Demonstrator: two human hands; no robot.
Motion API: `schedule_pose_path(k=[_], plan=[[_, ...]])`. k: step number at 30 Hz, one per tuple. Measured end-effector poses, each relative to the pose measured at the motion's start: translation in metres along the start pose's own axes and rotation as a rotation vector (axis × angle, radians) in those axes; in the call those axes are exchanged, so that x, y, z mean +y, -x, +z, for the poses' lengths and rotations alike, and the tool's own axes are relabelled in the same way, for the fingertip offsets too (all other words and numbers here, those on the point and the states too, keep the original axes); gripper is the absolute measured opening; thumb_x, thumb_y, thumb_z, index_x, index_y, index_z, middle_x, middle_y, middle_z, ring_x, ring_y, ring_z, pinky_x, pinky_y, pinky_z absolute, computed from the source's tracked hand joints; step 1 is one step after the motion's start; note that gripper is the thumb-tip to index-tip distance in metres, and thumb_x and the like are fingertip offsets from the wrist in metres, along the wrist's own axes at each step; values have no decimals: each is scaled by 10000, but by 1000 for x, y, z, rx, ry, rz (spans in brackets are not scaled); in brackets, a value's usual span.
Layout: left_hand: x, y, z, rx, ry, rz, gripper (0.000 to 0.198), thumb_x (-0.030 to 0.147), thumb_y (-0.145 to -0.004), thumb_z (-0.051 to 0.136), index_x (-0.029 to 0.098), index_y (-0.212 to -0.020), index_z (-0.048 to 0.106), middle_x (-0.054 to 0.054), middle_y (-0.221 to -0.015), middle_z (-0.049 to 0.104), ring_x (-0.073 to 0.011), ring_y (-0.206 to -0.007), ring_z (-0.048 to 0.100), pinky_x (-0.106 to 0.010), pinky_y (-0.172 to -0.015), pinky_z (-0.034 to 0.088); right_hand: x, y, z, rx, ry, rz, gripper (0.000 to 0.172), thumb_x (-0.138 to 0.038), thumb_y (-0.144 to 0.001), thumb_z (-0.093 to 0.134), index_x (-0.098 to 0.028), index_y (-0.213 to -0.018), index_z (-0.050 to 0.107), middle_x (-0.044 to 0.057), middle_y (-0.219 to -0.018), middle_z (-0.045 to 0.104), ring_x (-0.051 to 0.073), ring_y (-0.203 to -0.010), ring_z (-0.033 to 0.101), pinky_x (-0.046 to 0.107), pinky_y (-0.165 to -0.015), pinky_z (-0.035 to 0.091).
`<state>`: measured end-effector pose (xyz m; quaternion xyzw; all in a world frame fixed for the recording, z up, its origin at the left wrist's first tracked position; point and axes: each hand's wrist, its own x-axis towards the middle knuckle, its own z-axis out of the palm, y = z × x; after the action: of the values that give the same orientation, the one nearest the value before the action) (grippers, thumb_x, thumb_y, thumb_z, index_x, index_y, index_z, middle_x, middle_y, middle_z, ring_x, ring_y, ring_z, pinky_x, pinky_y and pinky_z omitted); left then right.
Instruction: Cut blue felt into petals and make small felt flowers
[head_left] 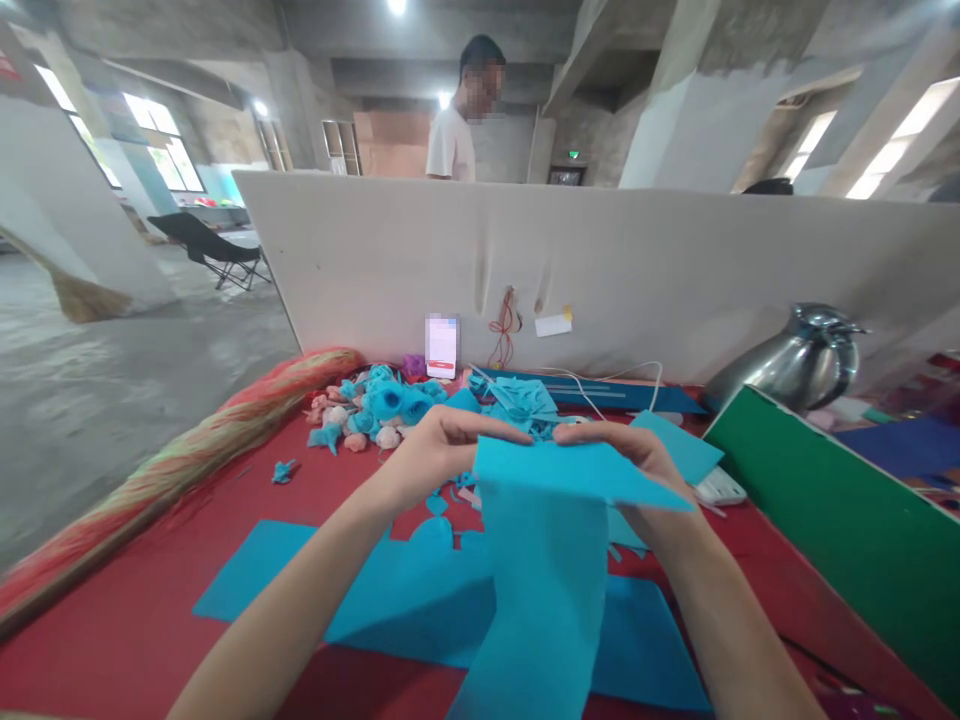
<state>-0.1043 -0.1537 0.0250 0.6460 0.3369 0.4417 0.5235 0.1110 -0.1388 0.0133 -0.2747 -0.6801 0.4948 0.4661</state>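
My left hand [439, 445] and my right hand [637, 455] together hold up a strip of blue felt [544, 560], folded over at its top edge, above the red table [112, 640]. Both hands pinch that top edge, fingers closed on it. The strip hangs down toward me and hides part of the larger blue felt sheets [360, 590] lying flat on the table. Behind my hands lies a heap of small blue and pink felt flowers [371, 410] and blue scraps [521, 400].
A white partition board [675, 270] stands across the back, a phone [441, 346] leaning on it. A steel kettle [802, 360] and green board [840, 520] are at right. A straw broom [187, 460] lies along the left edge. A person stands behind the partition.
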Motion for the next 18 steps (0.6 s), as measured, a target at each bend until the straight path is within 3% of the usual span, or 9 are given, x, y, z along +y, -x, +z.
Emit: schedule_pose_path(k=[5, 8, 13, 15, 18], plan=[[-8, 1, -3, -32, 29, -16, 191, 119, -707, 588, 198, -820, 720, -34, -822, 707, -169, -740, 641, -266, -660, 522, 10, 1, -8, -30, 149, 29, 208, -398, -757, 575, -238, -751, 708, 74, -765, 673, 278, -840, 621, 304, -564, 533], [-7, 1, -4, -49, -11, 18, 242, 60, -704, 563, 213, -808, 718, -22, -872, 692, -151, -775, 627, -243, -659, 516, 9, 0, -9, -70, 197, -13, 226, -375, -783, 537, -232, -716, 698, 55, -663, 656, 244, -748, 627, 323, -603, 531], [0, 2, -2, -78, -60, 74, 181, 83, -705, 579, 195, -747, 716, -38, -929, 655, -150, -791, 605, -230, -630, 509, -3, 2, -8, -89, 299, -198, 212, -278, -810, 502, -257, -696, 679, 8, -692, 666, 171, -650, 615, 376, -817, 477], [2, 3, 0, -69, -58, 79, 171, 97, -713, 575, 188, -772, 708, -47, -943, 648, -152, -784, 603, -224, -605, 502, -8, 3, -7, -82, 372, -303, 228, -207, -813, 470, -266, -728, 673, 6, -722, 673, 167, -681, 621, 334, -762, 492], [5, 6, 3, -28, 23, 43, 305, 108, -732, 565, 222, -1008, 629, -42, -943, 655, -165, -796, 616, -236, -624, 503, -12, 7, -5, -31, 478, -444, 290, -106, -802, 426, -276, -775, 659, 1, -722, 664, 153, -675, 611, 274, -627, 487]])
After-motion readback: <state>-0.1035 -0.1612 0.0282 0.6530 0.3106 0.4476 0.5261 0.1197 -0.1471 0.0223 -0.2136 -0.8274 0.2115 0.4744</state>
